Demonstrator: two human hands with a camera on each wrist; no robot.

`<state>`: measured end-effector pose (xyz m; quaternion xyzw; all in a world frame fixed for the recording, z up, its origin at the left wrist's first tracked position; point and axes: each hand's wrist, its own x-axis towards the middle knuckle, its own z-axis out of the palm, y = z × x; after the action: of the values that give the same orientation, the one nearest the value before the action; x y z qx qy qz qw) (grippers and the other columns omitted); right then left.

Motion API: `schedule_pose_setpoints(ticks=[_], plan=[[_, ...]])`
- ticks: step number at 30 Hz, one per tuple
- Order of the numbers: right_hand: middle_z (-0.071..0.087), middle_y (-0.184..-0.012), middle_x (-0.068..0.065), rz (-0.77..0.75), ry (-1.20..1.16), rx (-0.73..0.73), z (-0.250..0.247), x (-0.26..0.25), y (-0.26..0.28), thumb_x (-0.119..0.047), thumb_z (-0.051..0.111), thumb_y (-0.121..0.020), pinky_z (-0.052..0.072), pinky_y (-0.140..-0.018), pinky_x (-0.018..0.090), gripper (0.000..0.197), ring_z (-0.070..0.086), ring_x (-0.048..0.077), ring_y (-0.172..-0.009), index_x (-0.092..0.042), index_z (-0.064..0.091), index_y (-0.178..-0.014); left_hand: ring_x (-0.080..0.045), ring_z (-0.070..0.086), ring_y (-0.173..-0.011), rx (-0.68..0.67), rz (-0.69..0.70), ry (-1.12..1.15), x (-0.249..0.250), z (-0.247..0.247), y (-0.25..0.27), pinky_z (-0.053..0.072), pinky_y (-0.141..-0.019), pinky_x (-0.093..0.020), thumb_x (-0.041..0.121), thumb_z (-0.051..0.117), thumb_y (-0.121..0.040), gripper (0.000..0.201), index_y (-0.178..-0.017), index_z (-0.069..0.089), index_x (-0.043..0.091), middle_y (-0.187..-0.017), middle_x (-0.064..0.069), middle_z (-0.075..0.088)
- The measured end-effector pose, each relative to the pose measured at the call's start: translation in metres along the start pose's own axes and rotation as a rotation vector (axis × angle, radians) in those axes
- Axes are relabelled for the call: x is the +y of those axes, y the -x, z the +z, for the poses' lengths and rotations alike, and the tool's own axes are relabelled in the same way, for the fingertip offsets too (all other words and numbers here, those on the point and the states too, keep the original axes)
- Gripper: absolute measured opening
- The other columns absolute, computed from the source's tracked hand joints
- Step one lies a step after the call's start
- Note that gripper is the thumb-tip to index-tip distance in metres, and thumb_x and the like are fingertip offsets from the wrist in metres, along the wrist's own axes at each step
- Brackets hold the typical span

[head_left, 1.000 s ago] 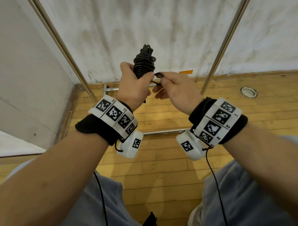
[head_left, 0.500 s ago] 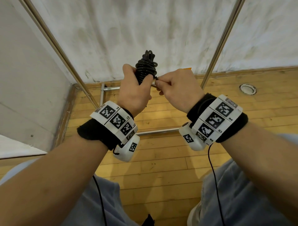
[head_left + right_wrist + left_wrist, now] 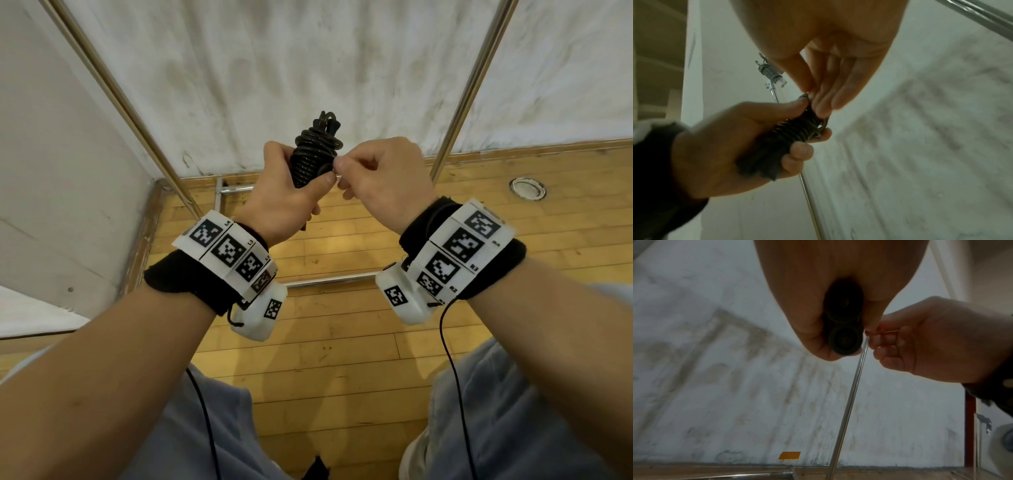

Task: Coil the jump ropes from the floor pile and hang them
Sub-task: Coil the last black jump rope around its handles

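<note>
A black jump rope (image 3: 313, 150) is wound tightly round its two handles into an upright bundle. My left hand (image 3: 291, 197) grips the bundle low down, thumb against its right side. The two round handle ends (image 3: 845, 337) poke out under my fist in the left wrist view. My right hand (image 3: 380, 171) pinches the loose rope end at the bundle's right side with thumb and forefinger. In the right wrist view the coils (image 3: 795, 128) show between my left fingers, and my right fingertips (image 3: 818, 97) meet at the top of the wrap.
A metal rack frames the scene: slanted poles at left (image 3: 113, 92) and right (image 3: 469, 89), a low bar (image 3: 329, 279) on the wooden floor. Another coiled rope (image 3: 769, 73) hangs high on the rack. A stained white wall (image 3: 308, 68) stands behind, with a round floor fitting (image 3: 527, 188) to the right.
My right hand has come in from a short gap to pinch at the bundle's side. Both hands have shifted slightly, and the bundle stays upright in my left hand.
</note>
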<state>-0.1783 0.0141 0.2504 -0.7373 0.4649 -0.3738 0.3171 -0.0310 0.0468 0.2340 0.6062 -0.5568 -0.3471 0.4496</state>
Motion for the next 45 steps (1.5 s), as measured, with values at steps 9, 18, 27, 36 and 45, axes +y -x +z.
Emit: schedule_pose_setpoints(ticks=[9,18,27,36,45], plan=[[0.062,-0.075,-0.012,-0.056,0.028,0.073,0.008,0.006,-0.002,-0.024,0.064,-0.085,0.048,-0.072,0.021,0.008,0.064,0.010,-0.078,-0.023,0.068,-0.078,-0.010,0.058,-0.050,-0.001,-0.067,0.025,-0.001,-0.002,0.001,0.045,-0.043,-0.029,0.015,0.058,-0.088,0.028,-0.093,0.032,0.023,-0.080,-0.009,0.058],[0.062,-0.071,-0.011,-0.055,0.056,0.090,0.011,0.007,-0.004,-0.035,0.070,-0.080,0.049,-0.067,0.023,0.013,0.062,0.009,-0.071,-0.022,0.069,-0.075,-0.015,0.061,-0.065,0.017,-0.067,-0.152,-0.001,-0.002,-0.001,0.045,-0.046,-0.025,0.021,0.060,-0.084,0.033,-0.103,0.033,0.020,-0.088,-0.004,0.059],[0.066,-0.076,0.002,-0.136,0.340,0.068,0.016,0.007,-0.006,-0.029,0.062,-0.085,0.054,-0.074,0.035,0.017,0.062,0.017,-0.074,-0.014,0.068,-0.084,-0.011,0.063,-0.072,0.074,-0.019,-0.320,-0.004,-0.005,0.000,0.048,-0.055,-0.025,0.028,0.064,-0.077,0.033,-0.102,0.043,0.024,-0.089,0.009,0.059],[0.057,-0.083,-0.003,-0.276,0.208,0.085,0.023,0.014,-0.004,-0.013,0.063,-0.082,0.051,-0.069,0.021,0.006,0.056,0.012,-0.071,-0.009,0.067,-0.085,-0.010,0.064,-0.056,0.053,-0.008,-0.093,-0.005,-0.011,-0.003,0.046,-0.045,-0.020,0.022,0.066,-0.085,0.032,-0.101,0.038,0.017,-0.094,-0.002,0.060],[0.066,-0.082,-0.007,-0.106,-0.172,0.059,0.016,0.008,0.002,-0.014,0.063,-0.086,0.057,-0.070,0.031,0.013,0.067,0.011,-0.070,-0.025,0.067,-0.090,-0.012,0.065,-0.057,-0.023,0.075,-0.049,0.004,-0.019,0.000,0.053,-0.049,-0.039,0.027,0.064,-0.090,0.034,-0.104,0.036,0.013,-0.089,-0.002,0.059]])
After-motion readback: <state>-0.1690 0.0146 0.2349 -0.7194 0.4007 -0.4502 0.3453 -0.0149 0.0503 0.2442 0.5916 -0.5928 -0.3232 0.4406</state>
